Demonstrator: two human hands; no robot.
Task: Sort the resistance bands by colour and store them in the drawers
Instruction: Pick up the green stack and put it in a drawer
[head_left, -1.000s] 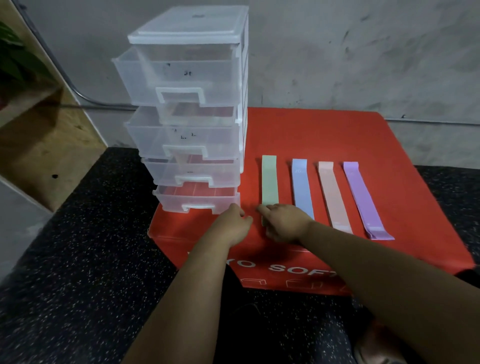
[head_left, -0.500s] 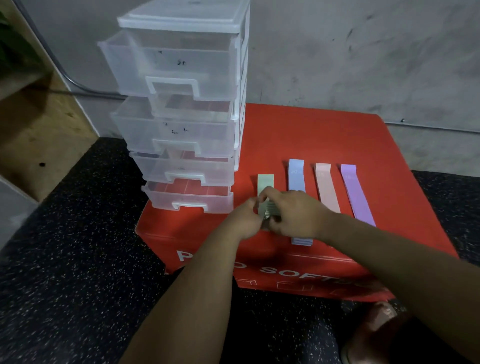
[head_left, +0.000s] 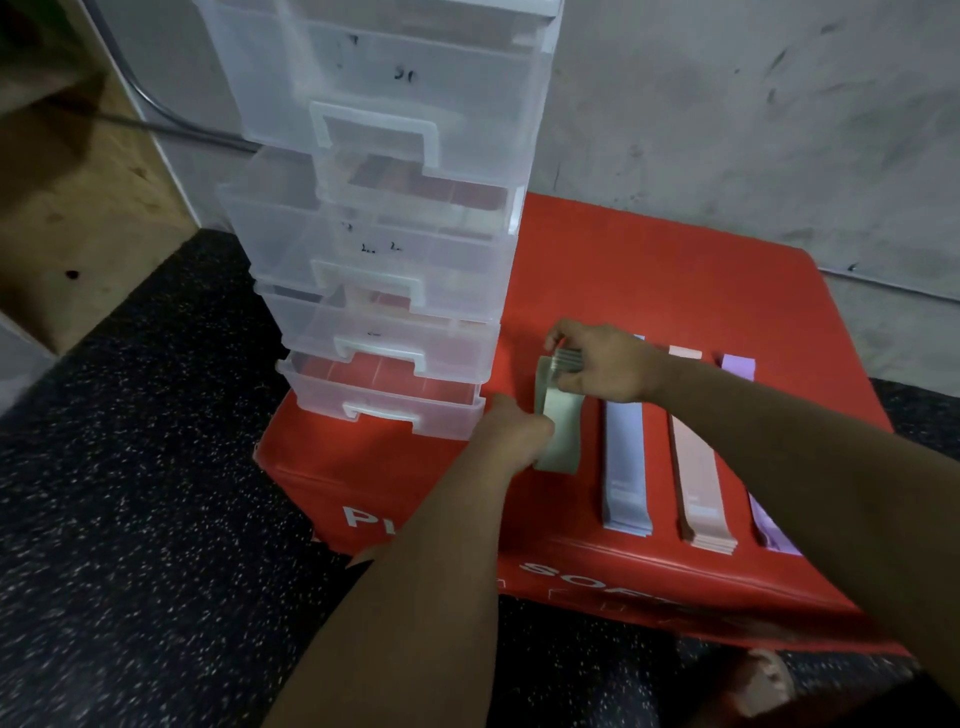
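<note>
A red padded block (head_left: 649, 270) sits on a dark speckled floor (head_left: 130, 519), close to a grey wall (head_left: 727, 130). A clear plastic drawer tower (head_left: 395, 234) stands on the block's left part, with its drawers pulled partly out. The green band (head_left: 561, 431) lies just right of the tower's bottom drawer (head_left: 384, 400), its far end folded up off the surface. Further right of the tower, three bands lie flat, side by side and apart. The blue band (head_left: 623, 467) is nearest the tower, then the pink band (head_left: 696, 467), then the purple band (head_left: 737, 366), which is only partly in view. White lettering (head_left: 545, 566) runs along the block's front face, below the tower.
</note>
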